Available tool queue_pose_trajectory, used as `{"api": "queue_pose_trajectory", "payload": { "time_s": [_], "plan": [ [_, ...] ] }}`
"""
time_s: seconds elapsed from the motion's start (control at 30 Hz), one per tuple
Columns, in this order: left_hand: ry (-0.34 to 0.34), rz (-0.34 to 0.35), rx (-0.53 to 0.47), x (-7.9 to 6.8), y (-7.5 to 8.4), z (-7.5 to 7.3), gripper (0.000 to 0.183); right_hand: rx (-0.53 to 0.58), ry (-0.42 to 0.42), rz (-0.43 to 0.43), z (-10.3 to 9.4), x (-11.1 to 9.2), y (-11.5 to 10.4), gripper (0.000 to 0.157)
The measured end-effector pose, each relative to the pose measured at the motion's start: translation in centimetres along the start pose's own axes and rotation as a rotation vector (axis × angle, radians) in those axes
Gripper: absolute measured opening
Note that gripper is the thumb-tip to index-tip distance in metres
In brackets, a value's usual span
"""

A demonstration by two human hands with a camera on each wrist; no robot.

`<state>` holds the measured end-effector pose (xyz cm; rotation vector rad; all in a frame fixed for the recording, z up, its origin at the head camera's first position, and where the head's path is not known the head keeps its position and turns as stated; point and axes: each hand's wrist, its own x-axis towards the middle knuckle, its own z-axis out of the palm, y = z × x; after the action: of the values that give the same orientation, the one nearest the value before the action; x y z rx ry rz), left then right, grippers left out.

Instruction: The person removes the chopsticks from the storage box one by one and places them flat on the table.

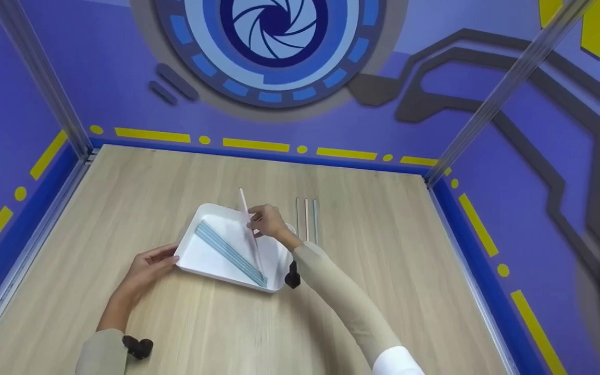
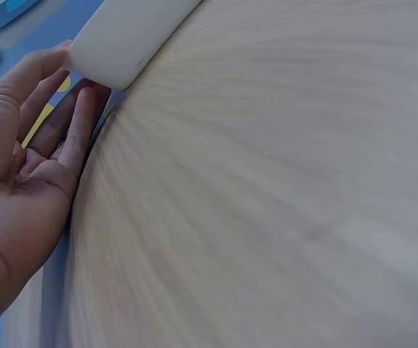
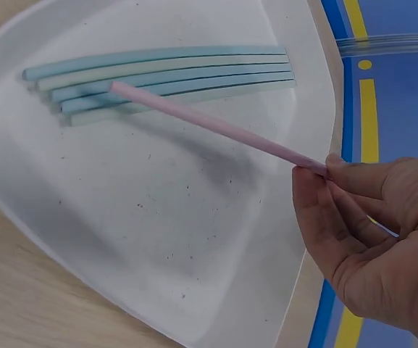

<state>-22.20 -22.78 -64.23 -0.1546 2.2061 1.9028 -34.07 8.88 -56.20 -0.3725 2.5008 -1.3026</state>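
Right hand (image 1: pixel 267 222): fingers pinched on pink straw (image 3: pixel 223 131), slanted over white tray (image 1: pixel 198 255), prob leaves lower end free to aim. Left hand (image 1: pixel 145 268): fingers clamped on tray's corner, guessing to steady it. Bluish straws (image 1: pixel 231 253) bunched inside.

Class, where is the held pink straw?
In the head view, the pink straw slants over the white tray, pinched by the right hand, mostly right of bluish straws.

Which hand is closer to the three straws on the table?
Right. The right hand is just left of the straws; the left hand is farther, at the near left corner of the tray.
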Motion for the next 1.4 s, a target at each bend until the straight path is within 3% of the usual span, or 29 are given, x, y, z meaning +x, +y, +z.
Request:
{"api": "queue_pose_trajectory", "payload": {
  "time_s": [0.27,0.6,1.13,1.4],
  "plan": [
    [0.006,-0.003,0.014,-0.1,0.1,-0.1,0.066,0.197,-0.007,0.070,-0.8,-0.3,0.6,0.040],
    [-0.014,0.024,-0.022,0.1,0.1,0.1,0.065,0.340,-0.002,0.156,-2.2,-0.7,1.6,0.042],
    [0.011,-0.011,0.022,0.1,-0.1,0.2,0.066,0.297,0.050,0.172,-4.9,-1.9,3.5,0.042],
    [-0.005,0.016,-0.008,0.0,-0.2,0.1,0.067,0.303,0.079,0.177,-6.5,-2.5,4.5,0.040]
  ]
}}
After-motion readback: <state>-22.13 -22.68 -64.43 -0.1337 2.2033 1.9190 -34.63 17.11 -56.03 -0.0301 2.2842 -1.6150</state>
